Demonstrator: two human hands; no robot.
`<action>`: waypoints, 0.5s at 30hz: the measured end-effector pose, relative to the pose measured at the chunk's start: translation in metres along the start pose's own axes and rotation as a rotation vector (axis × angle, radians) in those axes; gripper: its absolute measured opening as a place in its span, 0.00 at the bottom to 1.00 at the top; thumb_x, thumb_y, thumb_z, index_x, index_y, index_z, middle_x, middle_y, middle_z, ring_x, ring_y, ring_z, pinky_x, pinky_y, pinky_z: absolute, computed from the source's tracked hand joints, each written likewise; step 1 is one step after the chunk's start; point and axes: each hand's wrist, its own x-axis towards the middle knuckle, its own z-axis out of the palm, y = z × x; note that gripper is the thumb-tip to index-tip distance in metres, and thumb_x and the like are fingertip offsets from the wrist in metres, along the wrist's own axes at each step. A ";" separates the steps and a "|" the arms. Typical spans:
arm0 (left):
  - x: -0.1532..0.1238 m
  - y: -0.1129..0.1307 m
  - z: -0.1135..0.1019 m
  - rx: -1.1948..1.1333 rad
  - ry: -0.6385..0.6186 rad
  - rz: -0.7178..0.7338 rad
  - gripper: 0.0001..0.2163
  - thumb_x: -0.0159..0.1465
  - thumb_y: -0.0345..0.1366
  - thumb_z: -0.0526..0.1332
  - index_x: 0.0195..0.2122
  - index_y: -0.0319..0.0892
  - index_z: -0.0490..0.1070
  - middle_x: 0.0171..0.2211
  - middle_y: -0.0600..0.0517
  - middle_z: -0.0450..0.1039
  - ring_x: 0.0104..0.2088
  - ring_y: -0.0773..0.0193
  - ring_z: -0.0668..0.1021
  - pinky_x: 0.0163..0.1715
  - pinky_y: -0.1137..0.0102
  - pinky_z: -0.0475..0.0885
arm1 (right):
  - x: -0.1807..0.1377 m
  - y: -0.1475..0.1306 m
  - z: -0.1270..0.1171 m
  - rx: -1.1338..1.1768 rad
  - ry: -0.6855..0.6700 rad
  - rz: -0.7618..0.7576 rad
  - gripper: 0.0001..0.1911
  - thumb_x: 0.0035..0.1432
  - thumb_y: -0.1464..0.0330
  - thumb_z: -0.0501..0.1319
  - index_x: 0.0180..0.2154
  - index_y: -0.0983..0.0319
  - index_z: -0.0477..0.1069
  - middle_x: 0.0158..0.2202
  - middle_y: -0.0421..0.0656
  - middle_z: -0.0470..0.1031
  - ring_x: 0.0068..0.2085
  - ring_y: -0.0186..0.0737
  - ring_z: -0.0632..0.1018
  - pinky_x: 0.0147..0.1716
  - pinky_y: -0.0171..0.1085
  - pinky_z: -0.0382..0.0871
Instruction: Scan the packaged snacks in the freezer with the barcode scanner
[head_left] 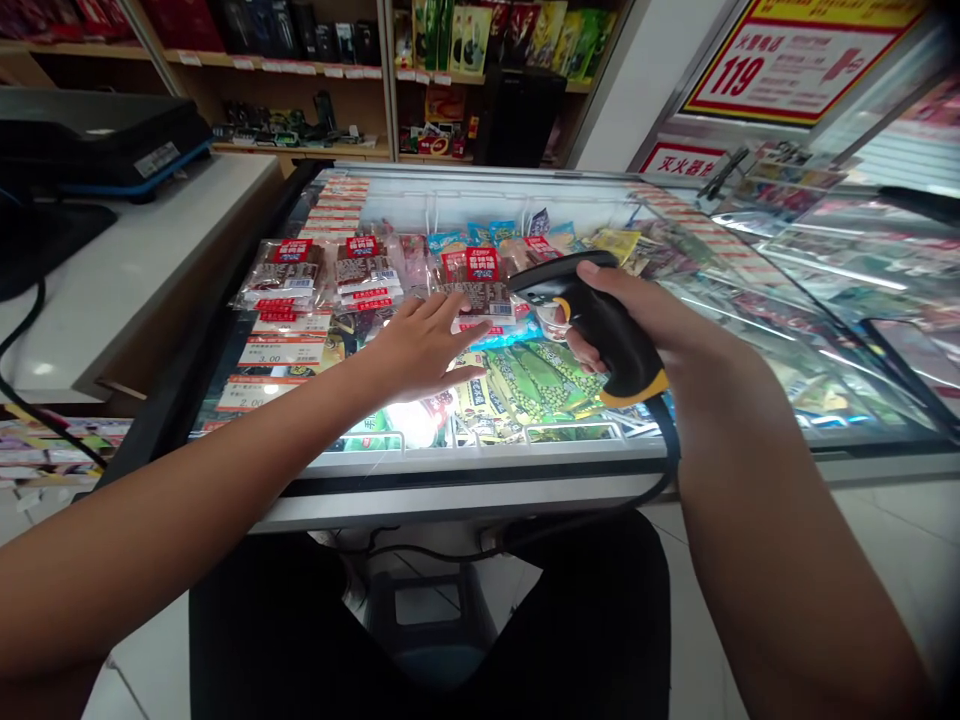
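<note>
My right hand (637, 310) grips a black and yellow barcode scanner (592, 320) over the glass lid of a chest freezer (465, 470). The scanner's head points left at a clear snack packet with a red label (480, 285) lying on the glass. My left hand (420, 345) lies flat on the lid with fingers stretched out, its fingertips touching that packet's near edge. Two similar red-labelled packets (322, 275) lie on the glass further left. A black cable (660, 470) hangs from the scanner's handle.
A white counter (142, 270) with a black weighing scale (97, 140) stands at the left. Shelves of goods (300, 60) line the back wall. A second glass freezer (847, 250) is at the right. My dark-trousered legs (427, 620) are below.
</note>
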 end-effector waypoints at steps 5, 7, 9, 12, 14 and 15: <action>0.007 0.005 0.001 -0.021 -0.013 -0.068 0.33 0.72 0.58 0.45 0.71 0.46 0.58 0.72 0.36 0.53 0.70 0.37 0.59 0.64 0.45 0.58 | 0.001 0.002 0.002 -0.178 0.137 0.047 0.29 0.60 0.40 0.55 0.35 0.58 0.74 0.22 0.45 0.70 0.23 0.41 0.71 0.24 0.40 0.67; 0.010 0.004 0.002 -0.034 -0.011 -0.096 0.33 0.71 0.59 0.45 0.72 0.46 0.57 0.73 0.37 0.52 0.71 0.37 0.58 0.64 0.45 0.58 | 0.001 0.000 0.002 -0.230 0.194 0.074 0.30 0.59 0.39 0.55 0.36 0.58 0.74 0.22 0.45 0.70 0.23 0.42 0.72 0.25 0.41 0.69; 0.011 0.003 0.004 -0.043 0.000 -0.110 0.34 0.71 0.59 0.45 0.73 0.46 0.55 0.73 0.37 0.52 0.71 0.37 0.58 0.65 0.44 0.56 | 0.002 0.000 0.003 -0.199 0.185 0.071 0.29 0.61 0.39 0.55 0.35 0.58 0.74 0.22 0.45 0.69 0.23 0.42 0.72 0.24 0.41 0.69; 0.013 0.002 0.006 -0.049 0.001 -0.133 0.35 0.71 0.60 0.45 0.73 0.46 0.55 0.73 0.37 0.51 0.71 0.37 0.57 0.66 0.45 0.55 | 0.006 0.004 0.002 -0.074 0.115 0.006 0.27 0.64 0.43 0.54 0.33 0.59 0.71 0.22 0.44 0.68 0.21 0.39 0.69 0.22 0.38 0.66; 0.014 0.003 0.006 -0.049 0.011 -0.159 0.34 0.71 0.59 0.45 0.72 0.46 0.57 0.72 0.37 0.52 0.71 0.38 0.58 0.66 0.46 0.56 | 0.013 0.005 0.003 -0.009 0.106 -0.071 0.24 0.65 0.45 0.56 0.33 0.59 0.69 0.23 0.45 0.70 0.23 0.38 0.70 0.22 0.37 0.67; 0.016 0.003 0.006 -0.044 0.021 -0.176 0.33 0.71 0.58 0.45 0.72 0.45 0.58 0.72 0.37 0.53 0.71 0.38 0.59 0.65 0.46 0.58 | 0.018 0.004 0.003 0.013 0.121 -0.111 0.23 0.65 0.46 0.58 0.34 0.59 0.69 0.24 0.46 0.71 0.24 0.38 0.71 0.23 0.37 0.68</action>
